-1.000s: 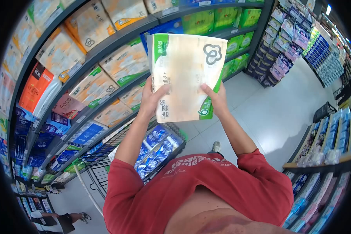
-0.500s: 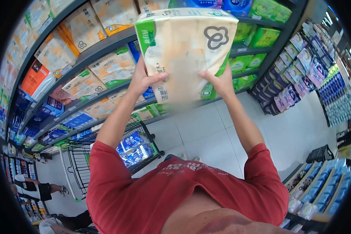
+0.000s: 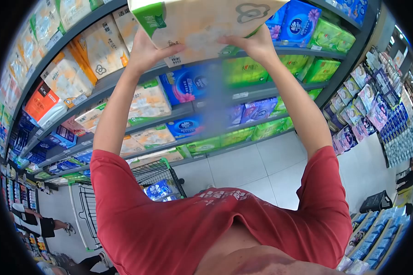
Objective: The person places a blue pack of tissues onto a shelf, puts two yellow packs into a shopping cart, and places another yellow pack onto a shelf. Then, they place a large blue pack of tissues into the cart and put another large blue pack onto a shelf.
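Note:
A large cream pack of tissues with a green corner and a dark looped flower mark is held up high at the top of the view, its upper part cut off by the edge. My left hand grips its left side, thumb across the lower front. On the opposite side my right hand holds it the same way. Behind the pack rise shelves stacked with tissue packs, among them blue packs and green packs.
A shopping cart with blue packs inside stands to my left, near the shelves. Hanging packets fill a rack on the right. A black basket sits on the floor at right. Another person is at lower left.
Both hands have lifted the tissue pack higher and toward the shelves, tilting it. More of the shelves shows below it, and my view has shifted somewhat.

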Demonstrator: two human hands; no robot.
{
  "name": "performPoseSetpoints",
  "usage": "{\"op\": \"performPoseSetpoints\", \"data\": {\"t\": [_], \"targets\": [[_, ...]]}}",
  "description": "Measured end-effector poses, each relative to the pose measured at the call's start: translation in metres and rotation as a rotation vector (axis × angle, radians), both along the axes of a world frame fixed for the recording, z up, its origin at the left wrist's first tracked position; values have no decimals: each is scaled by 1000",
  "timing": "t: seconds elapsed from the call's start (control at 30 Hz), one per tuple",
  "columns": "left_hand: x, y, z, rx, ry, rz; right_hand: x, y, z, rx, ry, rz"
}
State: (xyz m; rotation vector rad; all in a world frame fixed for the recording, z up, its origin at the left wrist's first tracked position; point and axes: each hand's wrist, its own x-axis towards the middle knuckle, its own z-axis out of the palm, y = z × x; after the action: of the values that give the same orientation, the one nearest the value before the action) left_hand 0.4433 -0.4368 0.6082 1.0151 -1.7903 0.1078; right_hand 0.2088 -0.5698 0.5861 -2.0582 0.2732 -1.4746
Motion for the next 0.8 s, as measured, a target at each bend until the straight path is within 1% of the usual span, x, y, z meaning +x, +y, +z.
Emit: {"op": "performPoseSetpoints", "data": {"t": [0.03, 0.1, 0.13, 0.17, 0.23, 0.27, 0.33, 0.37, 0.4, 0.47, 0.5, 0.57, 0.67, 0.73, 0.77, 0.8], "targets": [[10, -8, 3, -2, -3, 5, 10, -10, 3, -2, -3, 5], [30, -20, 7, 19, -123, 149, 26, -29, 4, -66, -2, 24], [33, -27, 7, -75, -142, 206, 31, -37, 7, 22, 45, 80], [38, -33, 7, -69, -140, 212, 37, -44, 7, 27, 47, 86], [46, -46, 7, -7, -142, 67, 44, -50, 10, 21, 28, 80], [47, -51, 6, -5, -141, 67, 49, -53, 7, -1, -1, 37], [48, -56, 3, 59, -113, 178, 56, -62, 2, 4, -46, 50], [51, -62, 1, 61, -111, 183, 59, -67, 0, 7, -95, 63], [54, -69, -1, 87, -106, 181, 61, -72, -1, 10, -93, 69], [59, -78, -9, 113, -96, 186, 62, -83, -5, 52, 10, 103], [58, -81, -11, 147, -55, 177, 64, -92, -9, 51, 13, 110], [62, -89, -17, 177, -9, 174, 72, -113, -23, -95, 24, -52], [76, -104, -31, 101, -75, 177, 80, -136, -38, -86, 41, -62], [77, -109, -34, 180, -18, 177, 85, -148, -49, -63, 11, -43], [78, -110, -35, 165, -19, 178, 90, -155, -51, -46, -15, -26], [76, -111, -35, 173, 3, 153, 94, -153, -49, 3, -49, 58]]}}
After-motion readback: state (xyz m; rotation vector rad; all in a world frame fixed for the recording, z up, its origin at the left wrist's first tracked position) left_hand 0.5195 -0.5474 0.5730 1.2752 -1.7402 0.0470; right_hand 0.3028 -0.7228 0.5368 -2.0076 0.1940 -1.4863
